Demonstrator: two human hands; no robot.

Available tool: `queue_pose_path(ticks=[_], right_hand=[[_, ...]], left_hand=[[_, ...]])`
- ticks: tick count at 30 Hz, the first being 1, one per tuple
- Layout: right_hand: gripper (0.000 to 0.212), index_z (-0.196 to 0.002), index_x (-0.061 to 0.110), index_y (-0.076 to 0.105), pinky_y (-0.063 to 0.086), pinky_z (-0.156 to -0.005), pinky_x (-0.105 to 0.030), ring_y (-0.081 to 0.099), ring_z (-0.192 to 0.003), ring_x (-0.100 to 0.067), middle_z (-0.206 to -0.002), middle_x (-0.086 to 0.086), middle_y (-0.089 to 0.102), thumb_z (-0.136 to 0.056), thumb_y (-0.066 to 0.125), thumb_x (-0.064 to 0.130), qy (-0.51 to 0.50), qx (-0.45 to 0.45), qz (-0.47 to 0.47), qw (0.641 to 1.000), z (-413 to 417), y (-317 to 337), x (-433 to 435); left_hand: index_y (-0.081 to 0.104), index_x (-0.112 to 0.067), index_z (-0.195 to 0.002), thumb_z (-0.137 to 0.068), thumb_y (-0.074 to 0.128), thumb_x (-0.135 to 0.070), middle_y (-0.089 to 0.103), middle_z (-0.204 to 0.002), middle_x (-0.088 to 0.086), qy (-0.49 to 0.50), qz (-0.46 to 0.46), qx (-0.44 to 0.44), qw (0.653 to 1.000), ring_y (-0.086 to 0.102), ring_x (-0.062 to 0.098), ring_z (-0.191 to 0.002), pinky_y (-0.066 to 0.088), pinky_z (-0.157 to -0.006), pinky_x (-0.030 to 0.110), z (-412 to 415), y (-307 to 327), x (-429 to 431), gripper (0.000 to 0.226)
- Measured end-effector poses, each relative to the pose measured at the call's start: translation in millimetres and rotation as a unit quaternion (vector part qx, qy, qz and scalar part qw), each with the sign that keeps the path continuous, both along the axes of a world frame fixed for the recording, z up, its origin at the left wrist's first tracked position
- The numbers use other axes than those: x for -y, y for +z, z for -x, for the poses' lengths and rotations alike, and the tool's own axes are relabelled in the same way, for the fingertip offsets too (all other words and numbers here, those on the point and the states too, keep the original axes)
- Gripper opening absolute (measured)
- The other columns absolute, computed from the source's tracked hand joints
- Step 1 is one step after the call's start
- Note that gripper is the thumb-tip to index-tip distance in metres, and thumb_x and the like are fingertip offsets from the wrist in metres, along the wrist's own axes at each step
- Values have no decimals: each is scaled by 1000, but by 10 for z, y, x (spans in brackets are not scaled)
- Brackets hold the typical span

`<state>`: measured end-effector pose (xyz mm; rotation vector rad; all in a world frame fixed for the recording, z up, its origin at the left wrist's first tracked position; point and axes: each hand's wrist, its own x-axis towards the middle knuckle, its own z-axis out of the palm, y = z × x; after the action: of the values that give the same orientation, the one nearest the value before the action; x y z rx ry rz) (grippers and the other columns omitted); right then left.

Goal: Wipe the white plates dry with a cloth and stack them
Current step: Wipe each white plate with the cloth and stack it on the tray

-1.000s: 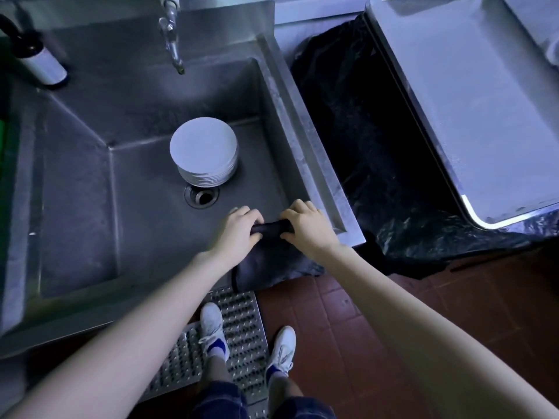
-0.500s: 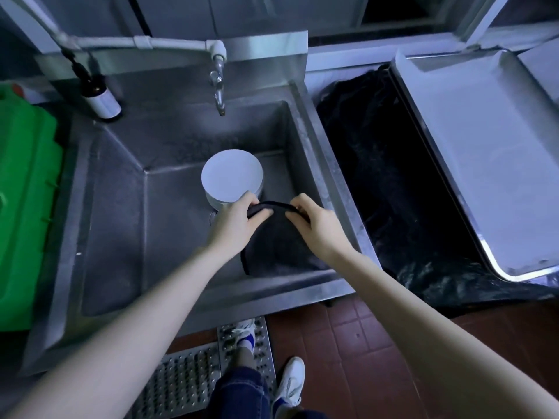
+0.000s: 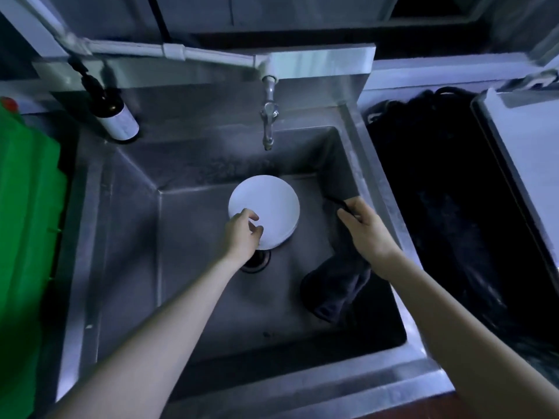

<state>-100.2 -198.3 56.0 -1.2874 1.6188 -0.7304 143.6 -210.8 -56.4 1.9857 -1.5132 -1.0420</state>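
Stack of round white plates [image 3: 269,204]: set in the stainless-steel sink basin [image 3: 193,267], centre of frame, partly over the drain [image 3: 260,262]. Left hand [image 3: 242,237]: fingers curved over the stack's near rim; whether a plate is grasped cannot be told. Right hand [image 3: 366,231]: clenched on a dark grey cloth [image 3: 335,288], which is draped downward at centre right.

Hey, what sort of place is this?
Probably a restaurant or canteen dishwashing station: a deep stainless steel sink with a wall-fed tap, a stack of white plates in it, and a large metal tray nearby.
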Motion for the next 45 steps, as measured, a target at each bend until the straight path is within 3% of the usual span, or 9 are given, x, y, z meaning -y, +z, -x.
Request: queue_pose_path(ticks=[4,9,20,24,28,35,38,42,45], right_hand=[[15,-95,11,52,41,-69,-38,50,-74,-15,-78,0,53,-103,49,23,7,-24,-18,1000,-61,-235,371],[16,-86,29,52,47,-67,-40,58,-78,-21,-81,0,61,-101,50,32,2,-65,-31,997,-193,-514,671],[11,-92,22,54,44,-65,-30,56,-76,-13,-81,4,60,-101,51,29,-49,-81,-68,993,-454,-834,950],[12,-94,19,54,45,-68,-28,56,-78,-11,-82,6,61,-101,51,28,-51,-70,-77,993,-536,-832,980],[12,-96,17,54,47,-73,-34,58,-82,-16,-87,1,62,-101,50,27,-56,-65,-84,993,-592,-793,972],[9,-94,21,55,45,-68,-27,57,-79,-12,-83,8,61,-100,52,27,-67,-70,-77,992,-598,-730,905],[9,-94,20,55,46,-73,-32,57,-81,-13,-85,6,61,-100,52,26,-60,-65,-76,993,-599,-677,851],[9,-94,21,55,45,-70,-30,57,-76,-5,-82,10,61,-101,52,26,-50,-63,-55,995,-570,-548,777],[10,-92,25,54,41,-66,-26,53,-67,5,-73,19,59,-101,52,26,-51,-50,-33,997,-523,-402,719]], left_hand=[[53,-14,-122,-90,62,-17,58,-108,7,1,-73,28,997,59,29,-99,52,-84,43,-166,-406,315,33],[37,-14,-143,-86,68,-20,40,-137,14,1,-107,99,989,38,37,-128,44,-96,47,-338,-750,592,66],[51,-4,-116,-80,75,-13,46,-127,17,95,-97,55,989,58,39,-102,45,-83,38,-492,-1031,917,44],[51,0,-114,-77,73,-9,52,-125,17,129,-168,39,977,60,37,-101,43,-71,34,-481,-1029,1026,44],[54,0,-111,-75,73,-6,61,-115,15,159,-227,-18,961,62,33,-98,45,-71,32,-541,-1035,1036,41],[44,-8,-105,-78,68,3,56,-95,5,222,-189,-135,947,58,28,-91,46,-69,33,-537,-1010,791,38],[40,-5,-113,-83,59,9,56,-110,15,277,-193,-264,903,59,33,-101,56,-80,49,-497,-975,654,38],[39,-12,-123,-89,55,8,53,-114,0,310,-185,-385,849,59,21,-100,56,-59,37,-491,-823,465,43],[45,-20,-127,-94,55,-2,54,-118,-4,313,-172,-406,841,58,25,-105,57,-66,40,-514,-646,311,39]])
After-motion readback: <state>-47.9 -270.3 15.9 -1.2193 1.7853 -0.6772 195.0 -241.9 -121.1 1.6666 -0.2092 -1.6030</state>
